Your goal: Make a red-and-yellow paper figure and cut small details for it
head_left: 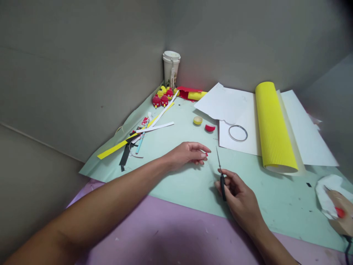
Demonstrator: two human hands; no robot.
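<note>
My left hand (191, 152) pinches a small red piece of paper (206, 155) between thumb and fingertips, a little above the green sheet (182, 191). My right hand (238, 193) is wrapped around the black handles of a pair of scissors (223, 186). Its thin blades point away from me, just right of the red piece, and do not touch it. Beyond my hands lie a yellow half-round cup shape (198, 120) and a red one (210, 127).
Paper strips (156, 127) and scraps lie on the left. Small red and yellow ball figures (160, 99) sit by a white lidded cup (171, 68). A yellow corrugated roll (275, 129), white sheets (228, 103) and a ring (238, 133) are on the right, near a glue gun (342, 209).
</note>
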